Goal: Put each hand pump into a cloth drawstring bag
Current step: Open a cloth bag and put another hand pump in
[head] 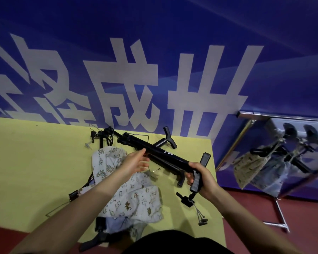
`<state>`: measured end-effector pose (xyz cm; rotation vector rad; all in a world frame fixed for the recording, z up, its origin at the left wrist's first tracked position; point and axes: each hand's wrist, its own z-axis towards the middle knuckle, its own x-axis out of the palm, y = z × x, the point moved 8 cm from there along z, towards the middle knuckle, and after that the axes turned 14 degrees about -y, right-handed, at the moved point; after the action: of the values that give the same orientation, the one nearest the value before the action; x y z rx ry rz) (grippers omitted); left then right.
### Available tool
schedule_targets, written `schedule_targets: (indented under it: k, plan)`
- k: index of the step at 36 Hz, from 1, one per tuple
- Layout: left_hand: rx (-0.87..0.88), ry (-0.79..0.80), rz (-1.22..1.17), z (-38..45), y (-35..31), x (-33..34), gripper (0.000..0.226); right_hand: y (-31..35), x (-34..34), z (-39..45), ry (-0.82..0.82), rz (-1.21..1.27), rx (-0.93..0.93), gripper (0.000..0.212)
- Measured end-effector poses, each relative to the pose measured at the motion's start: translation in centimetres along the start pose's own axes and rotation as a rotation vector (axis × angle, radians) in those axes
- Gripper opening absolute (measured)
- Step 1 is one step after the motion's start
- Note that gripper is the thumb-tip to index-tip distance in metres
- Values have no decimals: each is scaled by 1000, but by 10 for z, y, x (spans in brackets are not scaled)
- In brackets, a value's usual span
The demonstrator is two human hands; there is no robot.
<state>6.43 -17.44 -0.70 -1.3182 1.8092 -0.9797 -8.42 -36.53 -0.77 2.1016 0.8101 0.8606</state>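
Observation:
I hold a black hand pump (pixel 165 153) slantwise above the yellow table (pixel 35 162). My right hand (pixel 200 178) grips its T-handle at the near right end. My left hand (pixel 136 162) touches the middle of the barrel with loosely spread fingers. Under the pump lies a leaf-print cloth bag (pixel 106 160), and nearer me a cat-print cloth bag (pixel 136 200) with a blue bag (pixel 117 224) below it. Another pump (pixel 163 142) lies behind on the table, and a third one's handle (pixel 181 177) shows under the held pump.
Loose hoses and nozzle adapters (pixel 189 200) lie near the table's right edge, more black hose (pixel 103 136) at the back. A metal rack (pixel 275 162) on the right carries filled bags with pump handles. A blue banner wall stands behind the table.

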Motion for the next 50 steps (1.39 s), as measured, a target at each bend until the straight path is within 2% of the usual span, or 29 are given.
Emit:
schedule_targets:
  k: [5, 8, 10, 13, 15, 18, 19, 21, 23, 26, 31, 34, 37, 41, 46, 50]
  plan:
    - [136, -86, 341, -1, 16, -2, 27, -3, -43, 4, -133, -58, 6, 19]
    - [131, -76, 510, -3, 38, 0, 33, -5, -67, 2, -168, -80, 11, 19]
    - [113, -73, 586, -7, 53, 10, 32, -8, -85, 0, -163, -88, 23, 27]
    - [103, -143, 699, -11, 69, 29, 42, -11, -106, -5, -162, -91, 31, 40]
    - [87, -222, 804, -12, 77, 38, 46, -12, -118, -8, -177, -104, 49, 42]
    - [77, -352, 1047, -8, 92, 41, 75, -14, -133, -10, -208, -109, 100, 34]
    - [82, -368, 1139, -7, 97, 42, 76, -14, -139, -10, -227, -103, 117, 33]
    - [63, -371, 1233, -10, 103, 38, 60, -11, -148, -12, -260, -98, 147, 29]
    - [36, -374, 1196, -11, 110, 31, 36, -8, -154, -12, -255, -103, 188, 23]
    - [41, -404, 934, -7, 114, 20, 19, -1, -157, -11, -204, -141, 193, 26]
    - [-39, -540, 286, -17, 97, -4, 16, 12, -159, -2, -91, -192, 156, 31]
    - [-141, -598, 104, -22, 88, -21, 31, 21, -159, 3, -35, -189, 137, 39]
    - [-167, -621, -34, -27, 76, -31, 34, 27, -153, 5, 69, -228, 138, 43]
    - [-139, -596, -92, -36, 56, -31, 32, 30, -138, 8, 198, -323, 107, 52]
    - [5, -540, 18, -50, 32, -25, 30, 35, -107, 12, 269, -397, 34, 31]
    - [112, -556, 137, -61, 11, -43, 34, 37, -87, 14, 298, -413, 16, 28]
